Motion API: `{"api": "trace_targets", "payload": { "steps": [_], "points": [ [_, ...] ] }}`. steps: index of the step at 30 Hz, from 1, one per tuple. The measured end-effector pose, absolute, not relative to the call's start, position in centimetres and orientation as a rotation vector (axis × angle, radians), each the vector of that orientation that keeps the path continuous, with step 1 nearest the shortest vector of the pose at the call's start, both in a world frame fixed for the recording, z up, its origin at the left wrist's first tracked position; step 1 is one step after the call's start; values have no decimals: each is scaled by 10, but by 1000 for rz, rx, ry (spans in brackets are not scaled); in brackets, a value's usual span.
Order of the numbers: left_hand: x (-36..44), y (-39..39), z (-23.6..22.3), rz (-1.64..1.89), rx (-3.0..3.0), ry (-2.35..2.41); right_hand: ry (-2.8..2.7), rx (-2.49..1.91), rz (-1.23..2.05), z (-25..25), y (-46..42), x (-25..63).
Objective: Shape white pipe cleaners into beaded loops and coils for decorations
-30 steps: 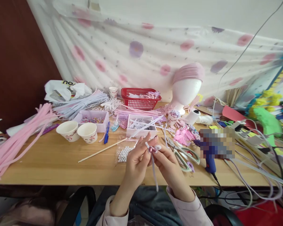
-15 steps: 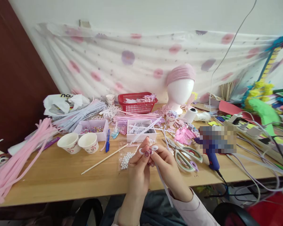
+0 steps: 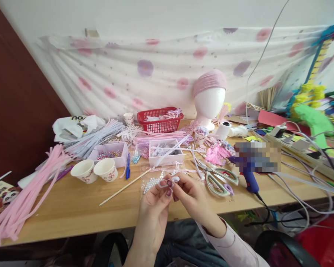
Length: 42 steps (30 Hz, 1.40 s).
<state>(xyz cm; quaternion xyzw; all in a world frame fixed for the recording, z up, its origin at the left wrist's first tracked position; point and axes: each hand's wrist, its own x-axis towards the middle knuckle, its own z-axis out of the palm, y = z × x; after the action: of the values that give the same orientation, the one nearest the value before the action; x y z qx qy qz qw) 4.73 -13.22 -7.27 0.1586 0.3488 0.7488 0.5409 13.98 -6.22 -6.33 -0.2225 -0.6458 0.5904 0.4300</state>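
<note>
Both hands meet low in the middle of the view, fingertips almost touching. Between them is a whitish pipe cleaner (image 3: 175, 179), bent into small loops. My left hand (image 3: 155, 204) is closed in a pinch on the loop at the left. Pinched at the other loop is my right hand (image 3: 193, 196), its fingers closed too. Fingers hide the middle of the loops. Just beyond my left hand lies a clear bag of white pearl beads (image 3: 151, 184). Scissors (image 3: 218, 181) with pale green handles rest to the right, beside a small lilac ring (image 3: 228, 189).
Two paper cups (image 3: 105, 170), bead boxes (image 3: 167, 157) and a blue pen (image 3: 127, 167) stand or lie left and ahead. Pink pipe cleaners (image 3: 33, 189) spread at far left. Behind are a red basket (image 3: 160, 126) and a foam head (image 3: 208, 105). A glue gun (image 3: 250, 180) and cables lie right.
My view has shifted slightly. Both hands are a little lower and further left in the picture, still pinching the pipe cleaner. Its long tail by my right wrist no longer shows.
</note>
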Motion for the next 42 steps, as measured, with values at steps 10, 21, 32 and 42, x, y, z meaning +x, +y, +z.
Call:
{"api": "trace_targets", "payload": {
  "steps": [10,21,32,42],
  "points": [
    [10,-123,-60,1560,2148,1531,-1288,-472,1994,-54,-54,151],
    [-10,-108,-48,1008,2940,1609,-1110,-462,2208,-59,-47,153],
    [5,-108,-29,1063,1854,1559,-1821,-546,1294,-61,-51,160],
    [4,-103,-25,877,1456,1443,-2145,-443,632,-66,-47,174]
  ]
}}
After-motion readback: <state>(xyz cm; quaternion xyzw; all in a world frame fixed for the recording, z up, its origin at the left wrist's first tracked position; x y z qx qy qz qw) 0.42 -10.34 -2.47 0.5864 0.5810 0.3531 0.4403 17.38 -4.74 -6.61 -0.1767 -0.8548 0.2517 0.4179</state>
